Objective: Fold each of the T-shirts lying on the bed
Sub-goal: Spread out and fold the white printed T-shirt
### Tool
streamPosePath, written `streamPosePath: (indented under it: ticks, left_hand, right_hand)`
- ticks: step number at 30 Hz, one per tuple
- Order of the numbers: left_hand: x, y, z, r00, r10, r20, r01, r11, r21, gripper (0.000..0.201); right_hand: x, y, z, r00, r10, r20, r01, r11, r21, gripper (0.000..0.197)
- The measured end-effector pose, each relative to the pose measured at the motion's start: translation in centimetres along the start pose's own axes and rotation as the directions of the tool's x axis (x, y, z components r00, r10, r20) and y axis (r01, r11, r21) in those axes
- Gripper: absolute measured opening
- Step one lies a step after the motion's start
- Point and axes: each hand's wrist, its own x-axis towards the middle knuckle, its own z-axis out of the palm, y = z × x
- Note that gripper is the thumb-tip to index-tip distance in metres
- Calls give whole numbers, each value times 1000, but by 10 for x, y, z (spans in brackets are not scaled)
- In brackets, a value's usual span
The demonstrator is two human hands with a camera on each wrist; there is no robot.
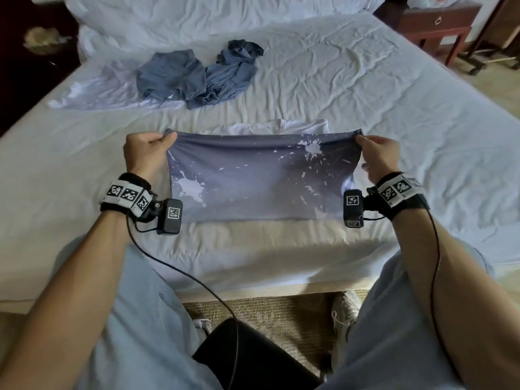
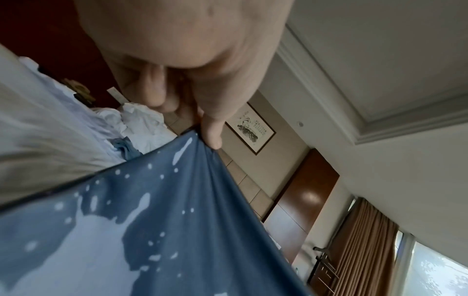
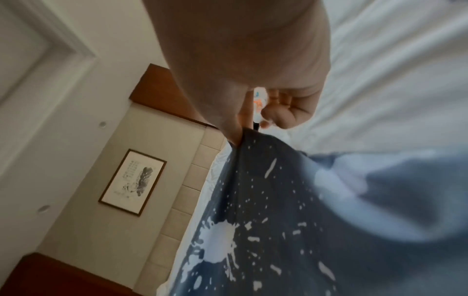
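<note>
Each hand's grip, left hand [image 1: 146, 153] and right hand [image 1: 378, 156], pinches a top corner of the splattered blue T-shirt [image 1: 259, 178], apparently mid-fold; next it likely needs lowering flat onto the bed [image 1: 394, 114].

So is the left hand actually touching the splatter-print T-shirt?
Touching. In the left wrist view the left hand pinches the splatter-print T-shirt at its top corner.

Red wooden nightstand [image 1: 439, 22] w/ ring-pull drawer stands past bed's far right corner. Framed ink painting [image 3: 132, 181] hangs on beige wall; brown curtains [image 2: 367, 250] beside window.
</note>
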Motion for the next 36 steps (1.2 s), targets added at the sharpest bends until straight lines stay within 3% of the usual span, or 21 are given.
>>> streamPosePath:
  ticks: [1,3,7,11,15,23,30,33,35,36]
  left_hand:
    - [4,3,6,999,-34,4,34,999,-25,19]
    - [13,7,19,992,-111,56,117,986,-120,24]
    - [33,13,36,945,-234,231,294,915,-278,15]
    - [60,-1,45,936,-269,226,335,879,-341,7]
    - [84,-23,62,952,-233,201,288,903,-319,2]
    - [126,-45,102,953,-232,194,282,912,-297,44]
    - [142,-64,111,930,-233,283,306,918,-250,54]
    - [139,-63,112,900,-228,372,321,924,-209,45]
    - [136,-56,112,906,-183,381,252,958,-138,50]
    - [135,-51,112,911,-148,385,195,977,-87,62]
  right_hand:
    - [7,-2,4,1000,-23,3,23,999,-22,9]
    - [20,-6,14,998,-6,56,4,999,36,11]
    - [43,-10,38,966,167,196,-215,942,258,12]
    - [65,-9,62,944,238,230,-304,898,318,10]
    - [87,-10,88,953,227,200,-287,888,360,12]
    - [133,-4,125,946,287,147,-321,889,326,14]
    - [136,-9,146,952,284,113,-305,906,294,10]
    - [134,-7,150,964,211,160,-246,937,249,38]
    - [132,-6,150,972,130,194,-162,974,156,54]
    - [131,-6,148,975,89,206,-110,990,93,55]
